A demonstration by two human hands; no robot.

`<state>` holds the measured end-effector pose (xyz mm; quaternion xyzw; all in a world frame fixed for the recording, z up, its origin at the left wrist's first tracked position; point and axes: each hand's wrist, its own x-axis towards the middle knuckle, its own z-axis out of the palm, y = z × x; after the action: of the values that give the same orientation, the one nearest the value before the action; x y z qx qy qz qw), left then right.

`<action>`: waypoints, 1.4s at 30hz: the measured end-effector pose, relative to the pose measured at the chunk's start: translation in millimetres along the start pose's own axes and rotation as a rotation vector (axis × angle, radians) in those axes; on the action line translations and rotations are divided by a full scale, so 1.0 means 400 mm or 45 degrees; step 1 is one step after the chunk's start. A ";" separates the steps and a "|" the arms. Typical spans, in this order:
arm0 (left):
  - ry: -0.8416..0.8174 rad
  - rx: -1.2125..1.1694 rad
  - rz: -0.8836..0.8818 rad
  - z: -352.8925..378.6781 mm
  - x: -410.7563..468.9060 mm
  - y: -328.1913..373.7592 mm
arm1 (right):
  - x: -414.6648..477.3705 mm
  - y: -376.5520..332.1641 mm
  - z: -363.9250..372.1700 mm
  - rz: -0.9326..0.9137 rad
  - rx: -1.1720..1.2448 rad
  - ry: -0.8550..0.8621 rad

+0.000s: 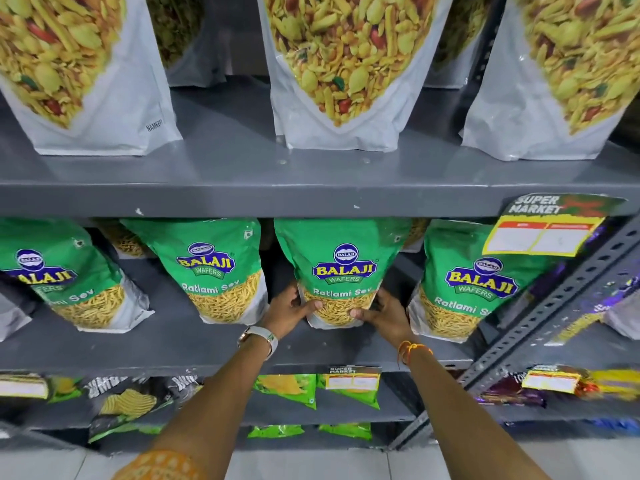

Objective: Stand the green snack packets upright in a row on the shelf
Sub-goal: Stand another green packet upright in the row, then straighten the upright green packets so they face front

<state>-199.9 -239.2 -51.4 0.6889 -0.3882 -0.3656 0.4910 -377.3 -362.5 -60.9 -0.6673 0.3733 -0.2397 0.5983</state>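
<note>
Several green Balaji Ratlami Sev packets stand upright in a row on the middle grey shelf (194, 341). The third packet (341, 261) is held at its lower corners by both hands. My left hand (287, 311) grips its bottom left edge, thumb across the front. My right hand (381, 311) grips its bottom right edge. Neighbouring packets stand at the far left (59, 271), left of centre (214, 268) and right (464, 282). The packet tops are hidden behind the shelf above.
White namkeen pouches (343, 64) stand on the upper shelf (242, 195). A yellow price tag (543, 233) hangs at the right. A slotted metal upright (540, 320) runs diagonally at the right. Smaller snack packs (287, 388) lie on the lower shelves.
</note>
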 end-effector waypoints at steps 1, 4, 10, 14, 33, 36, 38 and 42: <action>-0.018 -0.002 0.003 0.000 -0.005 0.002 | -0.006 0.001 0.001 0.004 -0.003 0.009; -0.050 -0.009 0.004 -0.005 -0.010 -0.003 | -0.020 0.000 0.004 -0.008 -0.021 0.037; -0.095 -0.031 -0.023 -0.009 -0.015 -0.009 | -0.035 -0.001 0.010 -0.032 -0.019 0.040; -0.099 -0.020 -0.037 -0.006 -0.021 0.001 | -0.041 0.003 0.013 -0.019 -0.006 0.042; 1.032 0.135 -0.065 -0.240 -0.267 -0.084 | -0.164 -0.041 0.294 -0.232 -0.303 -0.211; 0.847 0.286 -0.151 -0.325 -0.233 -0.060 | -0.110 -0.111 0.375 -0.229 -0.184 -0.278; 0.654 0.269 -0.129 -0.364 -0.212 -0.047 | -0.070 -0.147 0.413 -0.207 -0.150 -0.266; 0.348 0.204 -0.133 -0.407 -0.174 -0.034 | -0.011 -0.179 0.462 -0.244 -0.227 -0.186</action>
<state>-83.5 -110.3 -15.3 0.7884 -0.3093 -0.2614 0.4632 -223.4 -244.3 -21.8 -0.7659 0.2832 -0.2125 0.5368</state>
